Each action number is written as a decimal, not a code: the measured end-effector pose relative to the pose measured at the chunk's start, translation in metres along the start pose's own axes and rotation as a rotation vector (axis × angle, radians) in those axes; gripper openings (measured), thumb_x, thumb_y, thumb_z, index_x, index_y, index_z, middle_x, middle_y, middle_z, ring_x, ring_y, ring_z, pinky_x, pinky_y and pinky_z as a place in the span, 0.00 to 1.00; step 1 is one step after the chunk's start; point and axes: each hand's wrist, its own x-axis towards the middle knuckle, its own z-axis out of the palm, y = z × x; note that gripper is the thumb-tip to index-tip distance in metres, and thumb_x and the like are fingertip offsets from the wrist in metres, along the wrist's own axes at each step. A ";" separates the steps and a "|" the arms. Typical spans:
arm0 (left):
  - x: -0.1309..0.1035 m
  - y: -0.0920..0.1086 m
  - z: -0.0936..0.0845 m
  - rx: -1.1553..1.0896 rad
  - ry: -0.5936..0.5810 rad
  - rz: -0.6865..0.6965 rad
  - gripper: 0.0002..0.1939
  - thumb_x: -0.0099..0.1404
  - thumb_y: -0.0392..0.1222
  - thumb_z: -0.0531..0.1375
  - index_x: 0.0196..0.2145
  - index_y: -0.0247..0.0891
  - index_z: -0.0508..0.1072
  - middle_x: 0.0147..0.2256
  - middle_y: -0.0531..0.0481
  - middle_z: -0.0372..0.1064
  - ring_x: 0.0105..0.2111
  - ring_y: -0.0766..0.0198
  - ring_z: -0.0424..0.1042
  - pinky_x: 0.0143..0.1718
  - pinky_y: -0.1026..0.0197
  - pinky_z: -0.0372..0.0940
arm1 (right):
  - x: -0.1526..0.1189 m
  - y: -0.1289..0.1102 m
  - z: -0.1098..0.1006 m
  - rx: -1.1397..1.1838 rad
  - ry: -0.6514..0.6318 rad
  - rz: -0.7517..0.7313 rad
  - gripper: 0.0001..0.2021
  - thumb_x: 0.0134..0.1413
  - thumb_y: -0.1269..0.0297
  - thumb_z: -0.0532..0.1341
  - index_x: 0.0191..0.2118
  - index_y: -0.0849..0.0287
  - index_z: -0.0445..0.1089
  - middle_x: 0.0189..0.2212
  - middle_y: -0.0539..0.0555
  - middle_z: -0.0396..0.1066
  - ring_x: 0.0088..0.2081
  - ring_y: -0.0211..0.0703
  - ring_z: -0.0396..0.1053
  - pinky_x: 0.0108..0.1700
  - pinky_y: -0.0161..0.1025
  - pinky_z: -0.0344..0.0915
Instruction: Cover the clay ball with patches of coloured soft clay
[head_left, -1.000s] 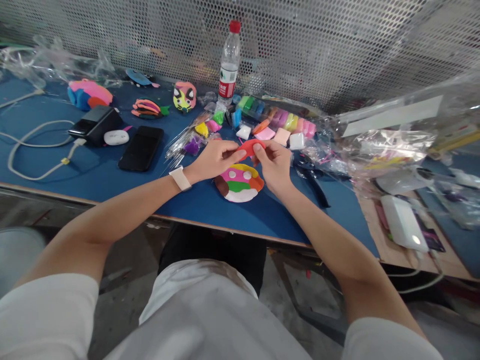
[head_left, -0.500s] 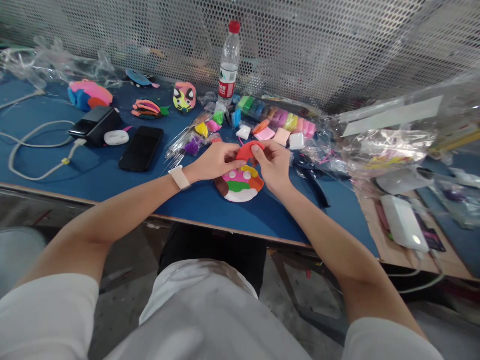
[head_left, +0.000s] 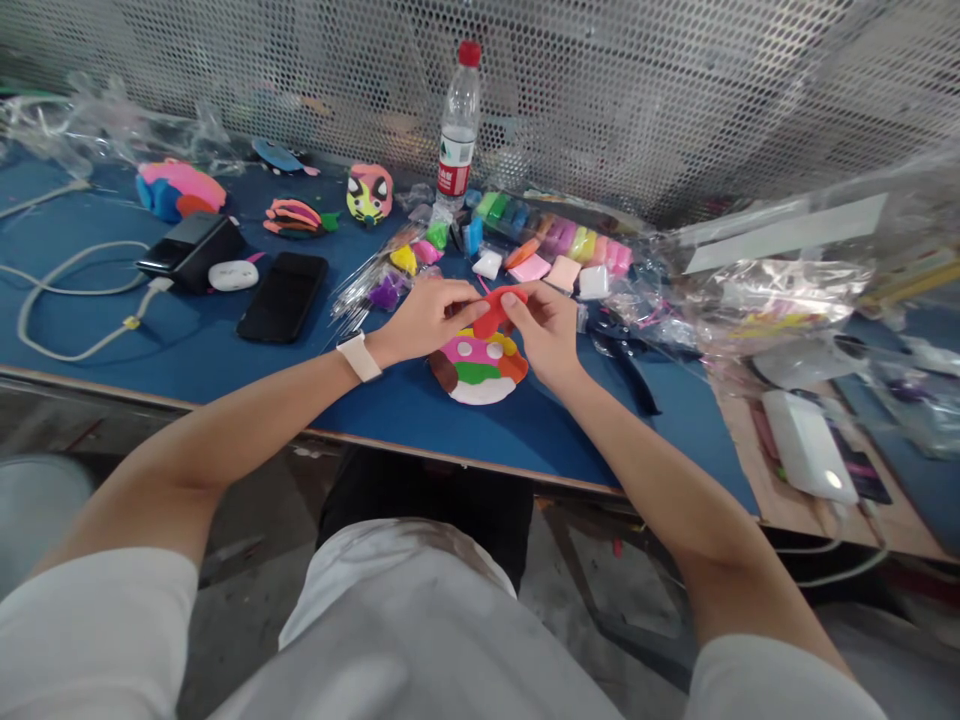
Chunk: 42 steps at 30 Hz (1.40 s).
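Between my two hands is a flat piece of red clay [head_left: 493, 314], held just above a round clay piece. My left hand [head_left: 435, 318] pinches its left side between thumb and fingers. The thumb of my right hand [head_left: 547, 328] presses on its right side, with the fingers curled behind. Below them on the table lies the round clay piece [head_left: 478, 374], with pink, green, white, brown, orange and yellow patches and two white dots; its top edge is partly hidden by the red clay.
Behind my hands are a bottle [head_left: 456, 140] and colored clay packs [head_left: 570, 242]. A black phone [head_left: 283, 297], white mouse [head_left: 233, 275] and finished clay figures [head_left: 369, 194] are at left. Dark scissors-like handles [head_left: 636, 375] and plastic bags [head_left: 780, 290] lie at right.
The red clay has changed from an arched shape to a flatter one with a lobe hanging down. My fingers have shifted slightly around it.
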 end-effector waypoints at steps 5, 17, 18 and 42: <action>-0.002 0.000 0.003 -0.002 -0.030 0.010 0.28 0.85 0.58 0.60 0.28 0.40 0.73 0.26 0.50 0.72 0.28 0.62 0.70 0.34 0.57 0.61 | 0.000 0.002 0.000 -0.054 0.003 -0.045 0.24 0.65 0.32 0.76 0.44 0.49 0.87 0.38 0.52 0.86 0.35 0.44 0.80 0.36 0.43 0.79; -0.003 0.001 0.003 -0.145 -0.127 -0.085 0.29 0.78 0.64 0.68 0.27 0.39 0.74 0.24 0.52 0.73 0.25 0.65 0.69 0.29 0.60 0.60 | 0.000 -0.002 0.000 -0.070 0.063 -0.069 0.25 0.65 0.30 0.75 0.43 0.48 0.87 0.37 0.52 0.86 0.36 0.46 0.81 0.38 0.44 0.80; -0.002 0.002 0.003 -0.139 -0.105 -0.087 0.30 0.78 0.65 0.68 0.27 0.39 0.73 0.24 0.53 0.72 0.25 0.66 0.67 0.29 0.60 0.59 | 0.000 -0.002 -0.001 -0.050 0.055 -0.062 0.24 0.66 0.31 0.75 0.45 0.48 0.87 0.38 0.52 0.86 0.34 0.45 0.80 0.35 0.43 0.79; -0.003 -0.003 -0.009 -0.338 -0.345 -0.173 0.38 0.75 0.71 0.70 0.21 0.37 0.71 0.19 0.52 0.67 0.20 0.70 0.60 0.23 0.63 0.51 | 0.000 -0.001 -0.004 -0.187 -0.039 -0.114 0.21 0.70 0.35 0.73 0.45 0.48 0.89 0.39 0.53 0.88 0.37 0.47 0.80 0.39 0.44 0.75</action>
